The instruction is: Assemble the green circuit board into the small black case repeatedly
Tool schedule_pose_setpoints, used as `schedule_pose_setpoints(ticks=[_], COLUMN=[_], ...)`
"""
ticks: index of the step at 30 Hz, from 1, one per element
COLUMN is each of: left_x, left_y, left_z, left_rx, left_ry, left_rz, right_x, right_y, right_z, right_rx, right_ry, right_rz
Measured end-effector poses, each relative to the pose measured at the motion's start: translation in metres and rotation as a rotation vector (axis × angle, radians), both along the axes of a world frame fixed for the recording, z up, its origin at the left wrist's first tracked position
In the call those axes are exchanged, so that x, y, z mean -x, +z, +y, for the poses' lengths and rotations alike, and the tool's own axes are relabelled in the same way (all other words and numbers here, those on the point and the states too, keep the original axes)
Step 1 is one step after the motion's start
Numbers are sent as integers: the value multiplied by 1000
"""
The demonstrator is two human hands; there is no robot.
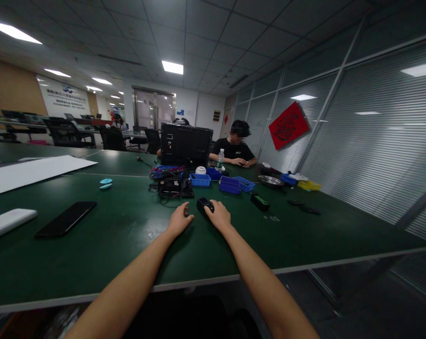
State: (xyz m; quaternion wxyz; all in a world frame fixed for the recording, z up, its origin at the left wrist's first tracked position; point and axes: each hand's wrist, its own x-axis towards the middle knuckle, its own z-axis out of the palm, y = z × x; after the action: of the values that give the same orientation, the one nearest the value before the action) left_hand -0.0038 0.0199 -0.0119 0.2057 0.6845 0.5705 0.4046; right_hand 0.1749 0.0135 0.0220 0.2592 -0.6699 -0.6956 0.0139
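Centre of frame: right hand [219, 216], fingers closed on a small black rectangular device [204, 204] lying on the dark green surface [128, 245]. Left hand [179, 220], just beside it, rests on the surface with fingers loosely open, holding nothing. Blue plastic trays [230, 184] lie above.

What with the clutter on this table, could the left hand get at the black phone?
Probably yes: the left hand rests on the table, and the stretch between it and the phone to its left looks bare.
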Motion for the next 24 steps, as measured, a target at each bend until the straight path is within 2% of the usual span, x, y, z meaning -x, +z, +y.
schedule_pose_setpoints(ticks=[3,8,10,13,17,20,24], left_x=[0,1,0,-2,-6,-7,-6], left_y=[-2,-3,-1,2,4,2,2], left_z=[2,2,1,-4,-9,-9,-8], left_rx=[-10,-18,-29,-104,-239,-214,-132], left_ry=[-4,13,17,35,42,36,68], left_rz=[-1,-27,-32,31,183,228,237], right_x=[-3,-6,-6,-3,0,2,-1], right_y=[-5,-15,-19,-22,-21,-19,-20], right_z=[8,18,20,21,20,18,19], right_rx=[-39,-1,29,36,114,151,163], right_ry=[43,299,351,415,580,625,569], right_rz=[121,407,477,507,525,469,469])
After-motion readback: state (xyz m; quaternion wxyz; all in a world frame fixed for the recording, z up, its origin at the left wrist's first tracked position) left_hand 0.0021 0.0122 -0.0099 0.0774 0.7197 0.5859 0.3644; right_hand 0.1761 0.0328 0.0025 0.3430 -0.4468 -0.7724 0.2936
